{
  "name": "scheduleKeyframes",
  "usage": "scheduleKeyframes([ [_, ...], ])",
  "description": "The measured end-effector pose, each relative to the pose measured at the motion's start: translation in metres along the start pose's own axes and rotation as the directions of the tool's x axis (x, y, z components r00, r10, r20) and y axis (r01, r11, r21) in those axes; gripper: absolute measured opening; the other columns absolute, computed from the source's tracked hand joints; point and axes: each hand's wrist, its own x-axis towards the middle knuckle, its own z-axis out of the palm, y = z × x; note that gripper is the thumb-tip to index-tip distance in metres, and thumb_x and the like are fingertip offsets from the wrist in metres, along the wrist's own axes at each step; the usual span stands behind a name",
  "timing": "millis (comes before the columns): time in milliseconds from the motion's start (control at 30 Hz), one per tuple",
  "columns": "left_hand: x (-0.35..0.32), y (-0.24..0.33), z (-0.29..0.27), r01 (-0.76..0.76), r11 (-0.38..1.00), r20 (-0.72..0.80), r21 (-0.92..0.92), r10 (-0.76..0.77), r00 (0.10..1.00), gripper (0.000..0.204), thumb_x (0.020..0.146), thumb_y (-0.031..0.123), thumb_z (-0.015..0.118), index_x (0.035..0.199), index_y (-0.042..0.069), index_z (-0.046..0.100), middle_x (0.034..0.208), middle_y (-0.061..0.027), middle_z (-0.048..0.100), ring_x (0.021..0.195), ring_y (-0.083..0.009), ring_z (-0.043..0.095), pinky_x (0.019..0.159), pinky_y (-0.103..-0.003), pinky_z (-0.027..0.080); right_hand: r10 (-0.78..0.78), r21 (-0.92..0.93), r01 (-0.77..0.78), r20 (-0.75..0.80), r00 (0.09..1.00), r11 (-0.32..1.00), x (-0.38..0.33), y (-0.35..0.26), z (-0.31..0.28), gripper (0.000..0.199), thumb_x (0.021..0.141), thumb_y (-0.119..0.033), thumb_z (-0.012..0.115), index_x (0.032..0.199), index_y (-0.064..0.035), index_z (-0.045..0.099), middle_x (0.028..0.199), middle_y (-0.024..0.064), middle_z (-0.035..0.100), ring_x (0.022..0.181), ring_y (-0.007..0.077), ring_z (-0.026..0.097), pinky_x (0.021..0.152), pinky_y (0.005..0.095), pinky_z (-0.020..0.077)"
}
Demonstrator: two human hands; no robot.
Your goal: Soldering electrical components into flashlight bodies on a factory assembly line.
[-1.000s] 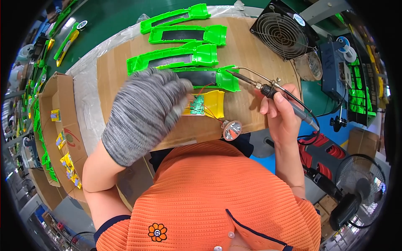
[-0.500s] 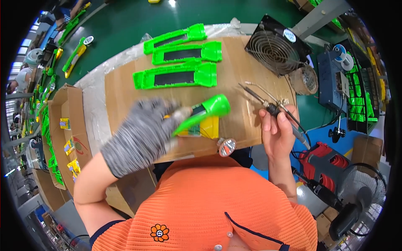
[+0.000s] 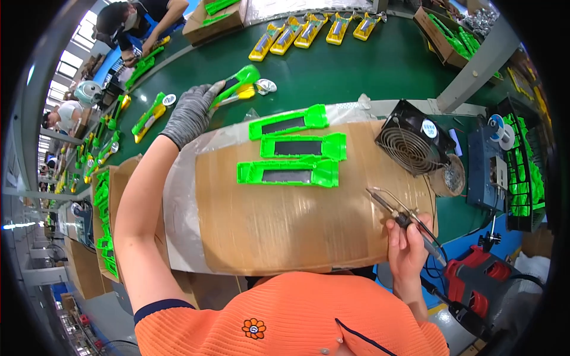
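Note:
My left hand (image 3: 191, 113), in a grey knit glove, stretches over the green belt beyond the cardboard. Its fingers are closed on a green-and-yellow flashlight (image 3: 240, 78), whose round reflector (image 3: 265, 86) hangs at the wide end. Bare, my right hand (image 3: 409, 246) grips a soldering iron (image 3: 405, 219) with a thin metal tube beside its tip, pointing up and left over the cardboard. Three green flashlight shells (image 3: 288, 173), each with a dark panel, lie in a row on the cardboard sheet (image 3: 297, 231), between my two hands.
A black fan (image 3: 412, 139) stands at the right edge beside a round tub (image 3: 448, 178) and a blue box-shaped unit (image 3: 484, 157). Several yellow flashlight halves (image 3: 312, 29) line the far belt. A co-worker (image 3: 139, 26) bends over the belt at far left. A carton (image 3: 107, 219) sits at left.
My left hand has carried the flashlight from above the cardboard up and left to the belt. My view has shifted forward. My right hand still holds the soldering iron.

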Motion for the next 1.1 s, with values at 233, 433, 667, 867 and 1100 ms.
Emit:
scheduleKeyframes([
  [233, 0.071, -0.047, 0.014, 0.186, 0.602, 0.023, -0.776, -0.268, 0.963, 0.064, 0.092, 0.038, 0.069, 0.143, 0.006, 0.049, 0.135, -0.0187, 0.059, 0.125, -0.0277, 0.057, 0.107, -0.035, 0.042, 0.044, -0.041, -0.047, -0.067, 0.997, 0.998, 0.001, -0.003, -0.001, 0.023, 0.092, -0.013, 0.063, 0.097, -0.0092, 0.040, 0.065, 0.0030, 0.047, 0.053, 0.0132, 0.048, 0.079, 0.0385, 0.0529],
  [433, 0.199, -0.044, 0.060, 0.281, 0.856, 0.103, -0.434, -0.263, 0.959, 0.071, 0.081, 0.038, 0.079, 0.138, 0.004, 0.054, 0.120, -0.0094, 0.069, 0.107, -0.0184, 0.063, 0.094, -0.032, 0.048, 0.047, -0.023, -0.048, -0.053, 0.997, 0.999, 0.000, -0.006, 0.001, 0.023, 0.092, -0.013, 0.063, 0.100, -0.0088, 0.041, 0.063, 0.0019, 0.046, 0.055, 0.0146, 0.050, 0.080, 0.0404, 0.0524],
  [667, 0.190, -0.043, 0.049, 0.362, 0.930, -0.022, -0.068, -0.364, 0.931, 0.026, 0.078, 0.021, 0.063, 0.100, 0.009, 0.071, 0.097, -0.0202, 0.071, 0.094, -0.0377, 0.068, 0.087, -0.045, 0.052, 0.021, 0.004, -0.021, -0.031, 0.999, 1.000, 0.001, -0.002, 0.002, 0.021, 0.092, -0.009, 0.061, 0.102, -0.0077, 0.043, 0.064, 0.0032, 0.047, 0.055, 0.0154, 0.050, 0.077, 0.0392, 0.0528],
  [867, 0.052, 0.030, -0.071, -0.013, 0.848, -0.243, -0.529, -0.137, 0.960, 0.057, 0.083, 0.006, 0.068, 0.138, 0.010, 0.056, 0.122, -0.0139, 0.068, 0.101, -0.0209, 0.068, 0.091, -0.031, 0.052, -0.028, -0.020, 0.027, -0.062, 0.998, 0.999, 0.003, -0.004, 0.002, 0.015, 0.095, -0.014, 0.058, 0.100, -0.0094, 0.045, 0.063, -0.0007, 0.040, 0.058, 0.0132, 0.046, 0.083, 0.0397, 0.0481],
  [1100, -0.130, 0.172, -0.079, -0.272, 0.770, -0.091, -0.577, 0.270, 0.958, 0.062, 0.082, 0.006, 0.067, 0.142, 0.009, 0.048, 0.123, -0.0147, 0.064, 0.111, -0.0328, 0.062, 0.097, -0.042, 0.049, -0.053, 0.072, 0.054, -0.017, 0.998, 0.996, 0.003, 0.001, 0.001, 0.005, 0.098, -0.013, 0.052, 0.102, -0.0111, 0.048, 0.065, -0.0020, 0.039, 0.065, 0.0125, 0.045, 0.090, 0.0415, 0.0436],
])
